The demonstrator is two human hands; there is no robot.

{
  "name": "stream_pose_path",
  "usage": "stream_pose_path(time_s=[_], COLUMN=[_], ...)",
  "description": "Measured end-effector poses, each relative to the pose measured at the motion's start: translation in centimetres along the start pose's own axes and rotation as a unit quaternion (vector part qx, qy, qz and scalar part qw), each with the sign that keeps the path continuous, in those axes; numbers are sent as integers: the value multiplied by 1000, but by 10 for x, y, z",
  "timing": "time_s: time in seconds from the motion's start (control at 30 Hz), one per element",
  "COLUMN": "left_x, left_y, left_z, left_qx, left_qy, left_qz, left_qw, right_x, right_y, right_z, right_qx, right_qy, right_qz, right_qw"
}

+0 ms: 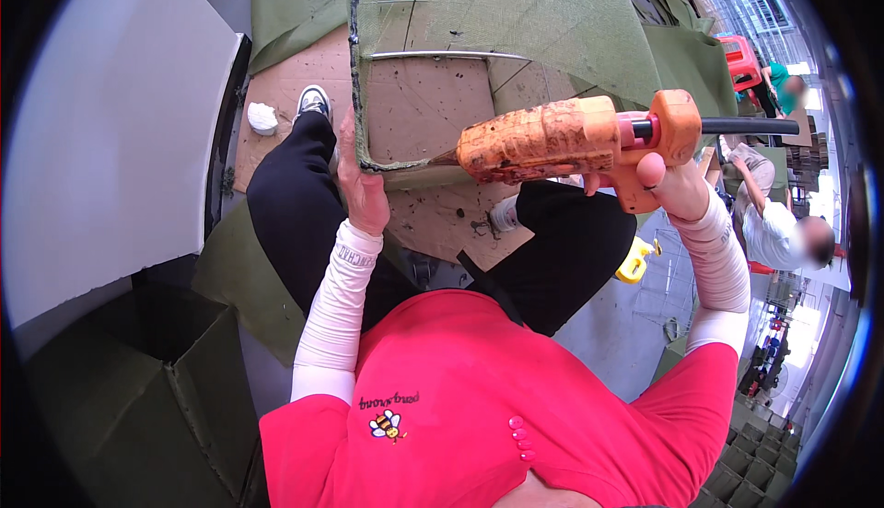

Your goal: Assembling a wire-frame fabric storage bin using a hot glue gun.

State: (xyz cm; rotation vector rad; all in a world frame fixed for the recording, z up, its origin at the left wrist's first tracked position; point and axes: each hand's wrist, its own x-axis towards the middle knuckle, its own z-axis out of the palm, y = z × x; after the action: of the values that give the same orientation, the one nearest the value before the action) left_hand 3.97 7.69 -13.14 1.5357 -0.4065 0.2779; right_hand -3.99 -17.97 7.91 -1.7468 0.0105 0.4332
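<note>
The right hand (677, 190) has its fingers wrapped around the handle of a stained orange glue gun (552, 135), held level with its tip toward the left. The left hand (366, 197) lies against the outer left side of a green fabric-covered frame (357, 93), fingers stretched along the edge near its close corner; whether they pinch the edge or only steady it, I cannot tell.

The gun's nozzle (446, 157) sits at the frame's near rim, just right of that corner; contact cannot be made out. A black rod (750, 127) sticks out of the gun's rear, toward the right. The frame stands between the person's knees, with a pale wire (451, 54) crossing its opening farther off. Beneath lies speckled cardboard (290, 70), a white lump (262, 119) on its left part.

The nozzle is probably hot, so a slip to the left could burn the left hand, which is near it and bare past the sleeve. If the frame tilts because its hold is loose, glue could land off the edge. The long rod could catch on the right forearm and swing the tip aside. Farther right, a co-worker in white (773, 227) bends, well apart from the tool.
</note>
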Motion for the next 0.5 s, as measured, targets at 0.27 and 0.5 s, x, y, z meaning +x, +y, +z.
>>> stream_pose_path(time_s=[0.27, 0.5], left_x=[-28, -33], left_y=[-42, -52], left_z=[-8, -10], left_qx=[-45, -55], left_qy=[28, 30], left_qz=[-86, -86], left_qw=[995, 994], right_x=[-2, 6], right_y=[-1, 1], right_z=[3, 5], right_qx=[14, -10], right_qy=[8, -3], right_qz=[-5, -18], right_qw=[1000, 1000])
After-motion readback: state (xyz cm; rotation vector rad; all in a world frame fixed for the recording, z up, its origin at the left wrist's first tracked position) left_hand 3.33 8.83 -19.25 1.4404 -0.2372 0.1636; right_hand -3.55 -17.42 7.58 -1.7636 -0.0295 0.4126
